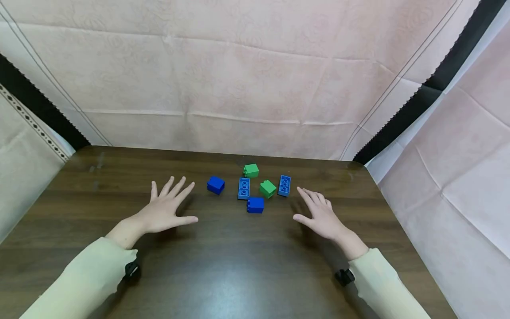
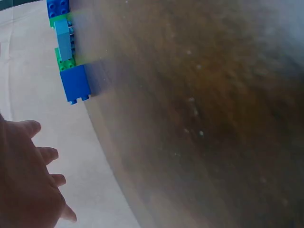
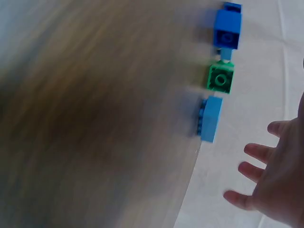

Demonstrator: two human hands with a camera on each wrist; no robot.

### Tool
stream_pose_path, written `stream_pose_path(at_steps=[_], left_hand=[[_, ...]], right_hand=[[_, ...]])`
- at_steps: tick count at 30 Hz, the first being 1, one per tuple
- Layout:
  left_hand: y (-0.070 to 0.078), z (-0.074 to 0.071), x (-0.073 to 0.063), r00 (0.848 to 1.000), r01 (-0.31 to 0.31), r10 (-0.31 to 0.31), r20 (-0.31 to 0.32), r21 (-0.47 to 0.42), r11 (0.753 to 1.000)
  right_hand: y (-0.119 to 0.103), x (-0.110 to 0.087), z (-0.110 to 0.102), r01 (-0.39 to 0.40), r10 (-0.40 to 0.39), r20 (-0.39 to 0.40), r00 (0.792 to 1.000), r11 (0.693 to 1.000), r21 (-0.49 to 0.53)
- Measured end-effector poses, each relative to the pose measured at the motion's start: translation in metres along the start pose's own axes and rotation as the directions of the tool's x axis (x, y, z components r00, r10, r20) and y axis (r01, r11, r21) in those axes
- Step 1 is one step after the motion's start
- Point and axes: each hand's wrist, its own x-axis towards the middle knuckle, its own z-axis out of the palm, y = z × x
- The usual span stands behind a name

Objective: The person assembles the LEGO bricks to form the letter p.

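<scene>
Several toy building bricks lie apart on the table. A dark blue brick (image 1: 215, 185) is nearest my left hand (image 1: 160, 212), which hovers to its left with fingers spread and holds nothing. In the middle are a light blue brick (image 1: 244, 188), a green brick (image 1: 251, 170) behind it, another green brick (image 1: 268, 188), and a second dark blue brick (image 1: 255, 205) in front. Another light blue brick (image 1: 284, 185) is closest to my right hand (image 1: 322, 217), whose fingers are extended and hold nothing. Both wrist views show the bricks beyond the fingers.
The brown wooden table (image 1: 223, 266) ends at a back edge just behind the bricks. Pale cloth (image 1: 223, 88) hangs behind it, and more cloth (image 1: 458, 190) covers the right side. Dark devices sit on both wrists, including the left strap (image 1: 131, 268).
</scene>
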Motion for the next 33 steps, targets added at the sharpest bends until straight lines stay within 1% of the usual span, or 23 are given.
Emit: stream_pose_path(at_steps=[2,4,6,10,13,14,16,18,20,25,29,33], left_hand=[[0.0,0.001,0.005,1.0,0.005,-0.005,0.002,-0.057,0.998],[-0.001,0.002,0.012,1.0,0.011,-0.011,0.003,-0.106,0.994],[-0.001,0.003,0.019,1.0,0.018,-0.018,0.006,-0.152,0.988],[0.0,0.002,0.034,0.999,0.043,-0.036,0.031,-0.231,0.972],[0.0,0.0,0.045,0.998,0.06,-0.047,0.05,-0.288,0.956],[0.001,-0.001,0.048,0.997,0.063,-0.049,0.054,-0.308,0.949],[0.0,-0.001,0.054,0.997,0.074,-0.056,0.061,-0.344,0.936],[-0.001,-0.001,0.061,0.996,0.083,-0.062,0.068,-0.378,0.922],[-0.003,-0.002,0.066,0.995,0.091,-0.066,0.074,-0.417,0.904],[-0.004,0.0,0.079,0.994,0.1,-0.064,0.09,-0.493,0.864],[0.0,0.004,0.087,0.994,0.086,-0.039,0.101,-0.514,0.854],[0.003,0.009,0.092,0.993,0.076,-0.022,0.113,-0.495,0.866]], right_hand=[[-0.005,0.004,-0.001,-0.022,0.018,0.032,0.999,0.994,0.106],[-0.01,0.007,-0.002,-0.04,0.029,0.054,0.998,0.979,0.201],[-0.014,0.013,-0.002,-0.051,0.035,0.062,0.997,0.96,0.275],[-0.021,0.025,0.002,-0.066,0.041,0.068,0.997,0.9,0.431],[-0.027,0.034,0.006,-0.084,0.042,0.09,0.995,0.836,0.542],[-0.03,0.036,0.007,-0.094,0.045,0.1,0.994,0.817,0.569],[-0.034,0.041,0.01,-0.107,0.047,0.114,0.992,0.79,0.604],[-0.039,0.045,0.013,-0.12,0.058,0.119,0.991,0.773,0.623],[-0.042,0.05,0.016,-0.126,0.063,0.122,0.991,0.768,0.628],[-0.048,0.057,0.026,-0.149,0.076,0.144,0.987,0.778,0.611],[-0.05,0.06,0.034,-0.149,0.069,0.154,0.986,0.788,0.598],[-0.054,0.062,0.038,-0.137,0.052,0.156,0.986,0.784,0.606]])
